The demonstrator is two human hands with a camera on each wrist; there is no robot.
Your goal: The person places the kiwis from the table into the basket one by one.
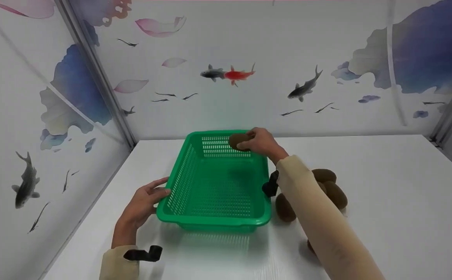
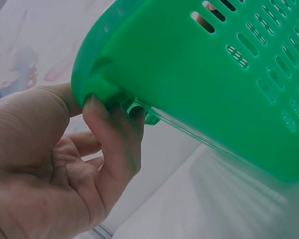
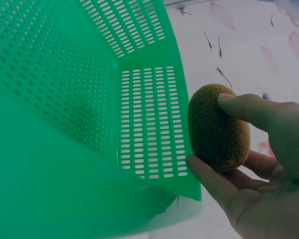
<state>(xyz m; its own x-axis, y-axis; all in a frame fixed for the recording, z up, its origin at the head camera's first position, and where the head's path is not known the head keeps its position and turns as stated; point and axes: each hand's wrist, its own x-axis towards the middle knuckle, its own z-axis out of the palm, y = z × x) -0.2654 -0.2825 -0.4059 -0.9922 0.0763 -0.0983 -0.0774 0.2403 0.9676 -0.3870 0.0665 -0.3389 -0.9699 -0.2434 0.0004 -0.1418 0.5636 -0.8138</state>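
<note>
A green plastic basket (image 1: 218, 222) with slotted walls stands on the white table, and no fruit shows inside it. My left hand (image 1: 142, 202) holds the basket's left rim; in the left wrist view the thumb and fingers (image 2: 114, 144) pinch the rim's edge. Over the basket's far right part, my right hand (image 1: 264, 143) grips a brown fuzzy kiwi (image 1: 238, 141). The right wrist view shows that kiwi (image 3: 217, 127) between thumb and fingers, close to the slotted end wall.
Several more kiwis (image 1: 337, 194) lie on the white table (image 1: 397, 217) right of the basket, partly hidden by the right sleeve (image 1: 319, 202). White panels (image 1: 249, 39) printed with fish and petals enclose the table at the back and sides.
</note>
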